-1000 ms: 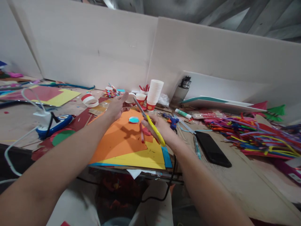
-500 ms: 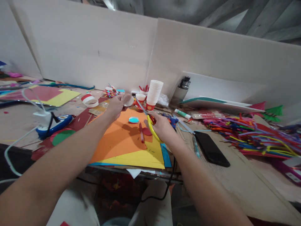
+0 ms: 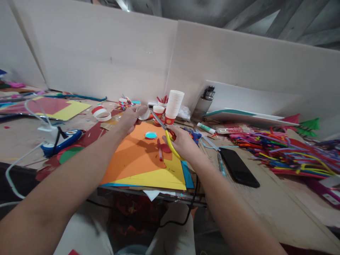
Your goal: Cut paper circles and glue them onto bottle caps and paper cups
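My left hand [image 3: 133, 118] is closed on a small white round piece [image 3: 144, 114], pinched by its edge; it looks like the bottom cut from a paper cup. Yellow-handled scissors [image 3: 170, 136] are in my right hand [image 3: 180, 140], their blades pointing up and left towards that piece. The blade tips end close to its right edge; I cannot tell whether they touch. Below both hands lies orange paper [image 3: 127, 156] over yellow paper [image 3: 159, 180]. On the orange sheet are a cup bottom with a blue inside [image 3: 151, 135], a red marker [image 3: 159, 150] and a red paper disc [image 3: 166, 148].
A tall stack of paper cups [image 3: 174, 104] stands behind my hands, beside a shorter red-and-white cup [image 3: 158, 110]. Cut cup rings [image 3: 103, 115] lie left. To the right are a phone [image 3: 239, 166], a glue stick [image 3: 206, 128] and many pipe cleaners [image 3: 281, 152]. A white board [image 3: 92, 53] closes the back.
My left hand and the white round piece have shifted very slightly left. The scissors' blades have turned slightly, and their tips sit a little further left.
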Available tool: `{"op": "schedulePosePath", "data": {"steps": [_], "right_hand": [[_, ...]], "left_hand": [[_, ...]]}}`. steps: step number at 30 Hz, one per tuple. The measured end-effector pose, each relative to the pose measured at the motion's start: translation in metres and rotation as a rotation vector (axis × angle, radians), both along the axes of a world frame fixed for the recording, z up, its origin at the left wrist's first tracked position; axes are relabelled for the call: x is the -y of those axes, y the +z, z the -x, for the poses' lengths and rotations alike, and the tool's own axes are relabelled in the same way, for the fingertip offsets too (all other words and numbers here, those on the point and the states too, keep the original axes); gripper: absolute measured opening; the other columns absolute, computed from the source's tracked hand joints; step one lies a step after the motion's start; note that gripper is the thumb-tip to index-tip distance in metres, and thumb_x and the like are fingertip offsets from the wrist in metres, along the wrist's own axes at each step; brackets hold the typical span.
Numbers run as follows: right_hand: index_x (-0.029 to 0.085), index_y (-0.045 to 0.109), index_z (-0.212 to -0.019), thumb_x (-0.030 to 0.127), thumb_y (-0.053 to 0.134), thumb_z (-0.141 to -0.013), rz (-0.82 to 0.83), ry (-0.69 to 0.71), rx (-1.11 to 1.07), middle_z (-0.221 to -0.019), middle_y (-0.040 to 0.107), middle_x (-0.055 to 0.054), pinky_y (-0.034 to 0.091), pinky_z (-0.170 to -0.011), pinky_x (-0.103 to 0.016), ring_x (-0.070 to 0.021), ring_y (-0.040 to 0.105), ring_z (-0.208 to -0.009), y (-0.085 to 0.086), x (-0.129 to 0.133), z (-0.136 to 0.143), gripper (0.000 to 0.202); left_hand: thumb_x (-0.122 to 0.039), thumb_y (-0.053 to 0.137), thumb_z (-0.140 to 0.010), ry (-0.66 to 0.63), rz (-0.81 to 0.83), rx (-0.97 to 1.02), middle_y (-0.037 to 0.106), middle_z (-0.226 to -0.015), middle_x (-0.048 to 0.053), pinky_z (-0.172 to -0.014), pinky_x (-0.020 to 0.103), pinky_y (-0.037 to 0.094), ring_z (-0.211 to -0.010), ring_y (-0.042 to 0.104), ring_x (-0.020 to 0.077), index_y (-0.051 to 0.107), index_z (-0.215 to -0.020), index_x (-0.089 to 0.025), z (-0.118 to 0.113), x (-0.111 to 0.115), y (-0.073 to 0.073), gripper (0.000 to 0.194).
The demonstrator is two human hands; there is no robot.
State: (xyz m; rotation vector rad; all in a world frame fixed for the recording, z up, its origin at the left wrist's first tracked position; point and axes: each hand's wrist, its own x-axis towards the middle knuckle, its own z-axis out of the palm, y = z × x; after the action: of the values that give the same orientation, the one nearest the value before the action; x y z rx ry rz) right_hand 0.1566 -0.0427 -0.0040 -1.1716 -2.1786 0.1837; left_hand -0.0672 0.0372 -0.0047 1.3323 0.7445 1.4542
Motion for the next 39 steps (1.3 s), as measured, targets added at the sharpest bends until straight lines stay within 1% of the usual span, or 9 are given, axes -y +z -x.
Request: {"op": "schedulePosePath", "data": {"steps": [5, 9, 11, 17, 22, 27, 31, 34, 39], "right_hand": [[0.019, 0.065, -0.121, 0.021, 0.056, -0.085, 0.003, 0.017, 0.033, -0.116, 0.071, -0.009, 0.045, -0.087, -0.03, -0.0229, 0.064, -0.103, 0.001, 0.0, -0.001, 0.037], [0.019, 0.069, -0.111, 0.023, 0.055, -0.086, 0.017, -0.019, 0.038, -0.098, 0.073, -0.006, 0.043, -0.074, -0.025, -0.0187, 0.064, -0.086, 0.002, 0.001, -0.001, 0.029], [0.019, 0.069, -0.11, 0.024, 0.055, -0.085, 0.008, -0.05, 0.058, -0.094, 0.073, -0.005, 0.042, -0.07, -0.024, -0.0181, 0.063, -0.081, 0.002, 0.001, -0.001, 0.028], [0.02, 0.068, -0.115, 0.02, 0.054, -0.084, 0.008, -0.021, 0.052, -0.102, 0.073, -0.007, 0.043, -0.073, -0.025, -0.0195, 0.063, -0.087, 0.002, 0.002, -0.002, 0.034], [0.02, 0.069, -0.116, 0.021, 0.055, -0.083, 0.047, -0.021, 0.024, -0.097, 0.074, -0.005, 0.042, -0.069, -0.024, -0.0177, 0.063, -0.081, 0.001, 0.0, -0.003, 0.035], [0.019, 0.071, -0.11, 0.024, 0.057, -0.082, 0.091, -0.031, 0.015, -0.09, 0.074, -0.005, 0.043, -0.068, -0.025, -0.0177, 0.063, -0.076, 0.0, -0.002, -0.003, 0.031], [0.02, 0.07, -0.114, 0.02, 0.055, -0.083, 0.046, -0.027, 0.02, -0.102, 0.074, -0.007, 0.046, -0.075, -0.028, -0.021, 0.065, -0.087, 0.001, -0.001, -0.003, 0.034], [0.022, 0.07, -0.117, 0.018, 0.057, -0.082, 0.037, -0.063, 0.034, -0.109, 0.074, -0.008, 0.047, -0.082, -0.03, -0.0239, 0.065, -0.097, 0.002, 0.001, -0.002, 0.037], [0.023, 0.07, -0.118, 0.019, 0.06, -0.082, 0.032, -0.136, 0.047, -0.111, 0.073, -0.01, 0.048, -0.086, -0.031, -0.0253, 0.065, -0.1, 0.001, 0.0, -0.001, 0.038]], "left_hand": [[-0.05, 0.08, -0.065, -0.016, 0.004, -0.016, 0.049, -0.056, -0.001, -0.04, 0.022, 0.015, -0.045, 0.033, 0.0053, 0.057, -0.064, -0.016, 0.001, -0.001, 0.0, 0.042], [-0.05, 0.079, -0.066, 0.004, 0.001, -0.046, 0.051, -0.059, 0.0, -0.04, 0.021, 0.017, -0.047, 0.037, 0.0061, 0.059, -0.067, -0.016, 0.002, -0.001, -0.001, 0.04], [-0.05, 0.079, -0.066, -0.001, 0.0, -0.048, 0.051, -0.059, 0.0, -0.04, 0.021, 0.017, -0.048, 0.037, 0.0061, 0.058, -0.066, -0.016, 0.002, -0.001, -0.001, 0.04], [-0.052, 0.079, -0.065, 0.021, -0.008, -0.072, 0.052, -0.06, 0.0, -0.04, 0.02, 0.02, -0.048, 0.039, 0.0063, 0.059, -0.066, -0.016, 0.003, -0.001, -0.001, 0.041], [-0.051, 0.075, -0.069, 0.067, -0.036, -0.155, 0.056, -0.062, 0.001, -0.042, 0.02, 0.025, -0.05, 0.044, 0.0074, 0.063, -0.068, -0.016, 0.005, 0.001, 0.0, 0.038], [-0.049, 0.07, -0.076, 0.118, -0.134, -0.277, 0.052, -0.057, 0.0, -0.042, 0.02, 0.025, -0.048, 0.039, 0.0068, 0.064, -0.066, -0.016, 0.007, 0.004, 0.002, 0.035], [-0.053, 0.072, -0.074, 0.073, -0.086, -0.202, 0.055, -0.061, 0.001, -0.041, 0.02, 0.024, -0.048, 0.042, 0.0075, 0.064, -0.069, -0.016, 0.005, 0.002, 0.0, 0.038], [-0.054, 0.074, -0.071, 0.018, -0.05, -0.126, 0.055, -0.062, 0.001, -0.04, 0.02, 0.024, -0.048, 0.042, 0.0073, 0.064, -0.071, -0.016, 0.001, 0.001, -0.001, 0.04], [-0.051, 0.076, -0.071, -0.012, -0.005, -0.018, 0.055, -0.059, 0.0, -0.039, 0.02, 0.021, -0.045, 0.039, 0.0056, 0.062, -0.07, -0.015, -0.007, 0.005, -0.001, 0.039]]}}
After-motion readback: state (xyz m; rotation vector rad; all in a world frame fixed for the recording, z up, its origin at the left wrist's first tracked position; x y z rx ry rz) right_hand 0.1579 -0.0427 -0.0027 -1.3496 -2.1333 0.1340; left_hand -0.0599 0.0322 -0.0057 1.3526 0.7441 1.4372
